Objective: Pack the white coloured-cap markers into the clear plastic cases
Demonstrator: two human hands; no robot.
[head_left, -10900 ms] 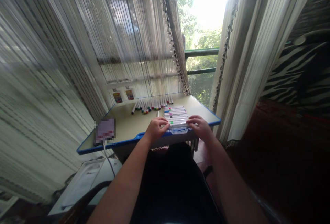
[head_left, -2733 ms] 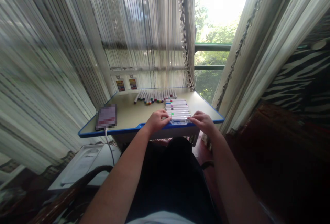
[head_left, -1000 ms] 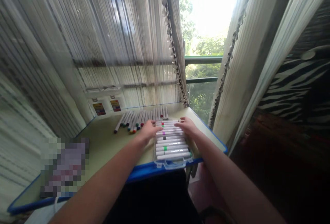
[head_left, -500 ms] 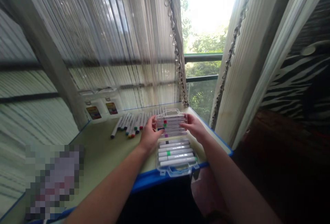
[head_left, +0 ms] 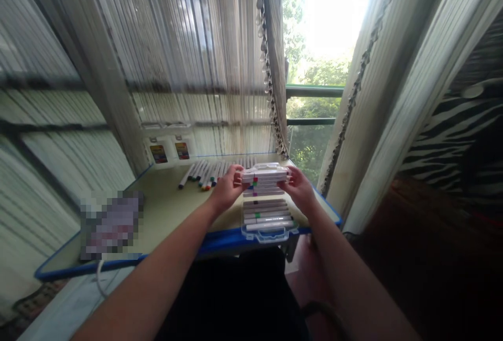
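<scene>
A clear plastic marker case (head_left: pixel 264 236) lies open at the table's near edge, its handle side towards me. White markers (head_left: pixel 271 215) with coloured bands lie in a row in its near half. More markers (head_left: pixel 267 178) are stacked in the far half. My left hand (head_left: pixel 228 190) is closed around the left end of that far half, thumb by the marker ends. At the opposite end my right hand (head_left: pixel 301 190) grips it, thumb against the markers. Whether the fingers press on the case wall or only on the markers is partly hidden.
Several loose markers (head_left: pixel 206 173) lie at the back of the table (head_left: pixel 168 215), left of the case. Two clear cases with labels (head_left: pixel 159 153) stand at the back left. A blurred-out item (head_left: pixel 113 223) is at the left. Curtains (head_left: pixel 231 68) hang behind.
The camera view has shifted, showing more floor and the table's left corner. Both hands stay at the far half of the case, with the right thumb slightly moved along the markers.
</scene>
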